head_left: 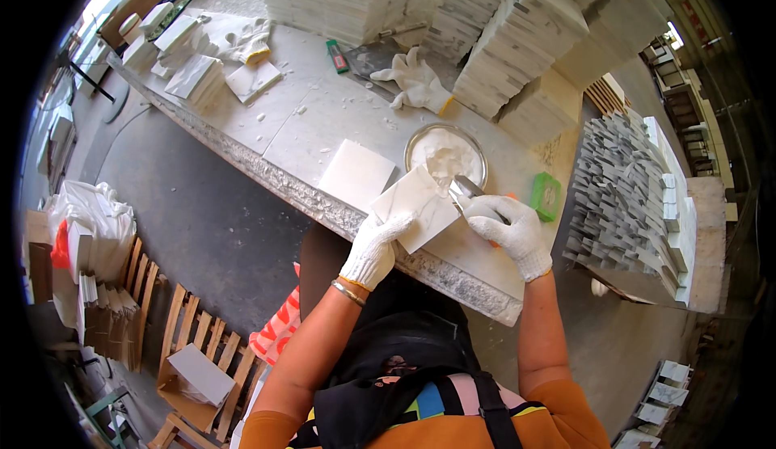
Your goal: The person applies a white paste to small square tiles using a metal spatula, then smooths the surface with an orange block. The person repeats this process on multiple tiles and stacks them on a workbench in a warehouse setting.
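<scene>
White knit gloves cover both my hands. My left hand [378,247] grips the lower left corner of a square white marble tile [416,209] with faint grey veins, held tilted over the table's near edge. In my right hand [511,231] is a putty knife [467,186], its metal blade beside the tile's right edge. Just beyond the tile stands a round metal bowl [483,148] of white paste, partly hidden by the tile and blade. Another white tile [356,176] lies flat on the table to the left of the held one.
Tall stacks of marble tiles [517,45] rise at the table's back. A spare glove [412,81], a small green-and-red box [337,57] and a green block [546,197] lie on the stone tabletop [307,126]. Wooden pallets [210,340] stand on the floor at left; more tiles [618,182] are at right.
</scene>
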`<state>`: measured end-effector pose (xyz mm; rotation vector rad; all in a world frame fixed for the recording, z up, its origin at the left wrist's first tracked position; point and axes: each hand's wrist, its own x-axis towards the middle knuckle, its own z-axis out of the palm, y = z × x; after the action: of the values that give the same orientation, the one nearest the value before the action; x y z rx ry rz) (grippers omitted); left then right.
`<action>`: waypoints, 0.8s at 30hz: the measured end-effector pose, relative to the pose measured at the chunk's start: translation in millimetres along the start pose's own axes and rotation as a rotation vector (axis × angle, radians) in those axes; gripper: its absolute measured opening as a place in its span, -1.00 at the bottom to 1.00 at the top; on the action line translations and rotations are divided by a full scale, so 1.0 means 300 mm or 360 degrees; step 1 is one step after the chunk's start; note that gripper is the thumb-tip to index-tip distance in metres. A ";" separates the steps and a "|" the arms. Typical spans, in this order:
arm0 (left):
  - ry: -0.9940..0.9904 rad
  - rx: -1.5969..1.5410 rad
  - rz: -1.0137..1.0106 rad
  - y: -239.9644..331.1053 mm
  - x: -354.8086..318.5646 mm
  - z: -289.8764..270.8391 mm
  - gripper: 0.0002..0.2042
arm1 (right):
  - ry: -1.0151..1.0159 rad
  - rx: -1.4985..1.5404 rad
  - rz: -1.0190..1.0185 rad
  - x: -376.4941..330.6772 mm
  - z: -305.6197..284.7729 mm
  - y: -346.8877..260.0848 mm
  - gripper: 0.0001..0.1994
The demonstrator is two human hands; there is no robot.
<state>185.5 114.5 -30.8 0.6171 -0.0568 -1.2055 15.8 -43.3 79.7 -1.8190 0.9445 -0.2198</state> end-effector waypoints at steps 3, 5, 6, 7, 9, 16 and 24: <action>0.0006 0.0028 -0.0003 0.005 -0.001 0.012 -0.40 | 0.0021 -0.0129 -0.0030 0.004 -0.009 0.013 -0.73; 0.0006 0.0043 -0.0002 0.006 -0.001 0.013 -0.40 | 0.0022 -0.0170 -0.0054 0.003 -0.014 0.009 -0.72; 0.0011 0.0046 -0.0006 0.004 -0.001 0.011 -0.41 | 0.0022 -0.0191 -0.0064 0.003 -0.015 0.009 -0.72; 0.0017 0.0048 -0.0009 0.001 0.000 0.007 -0.41 | 0.0020 -0.0153 -0.0067 0.003 -0.014 0.011 -0.72; 0.0024 0.0042 -0.0013 -0.001 0.000 0.006 -0.42 | 0.0013 -0.0079 -0.0076 0.003 -0.009 0.015 -0.72; 0.0041 -0.0003 -0.0009 -0.008 0.002 0.000 -0.43 | -0.0009 -0.0103 -0.0144 0.009 -0.003 0.004 -0.72; 0.0040 -0.0006 0.0003 -0.006 0.001 0.004 -0.41 | 0.0035 -0.0267 -0.0168 0.016 -0.002 0.021 -0.75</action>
<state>183.6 113.2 -30.7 0.6285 -0.0341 -1.1954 15.5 -47.9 73.2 -2.0270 0.9055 -0.2324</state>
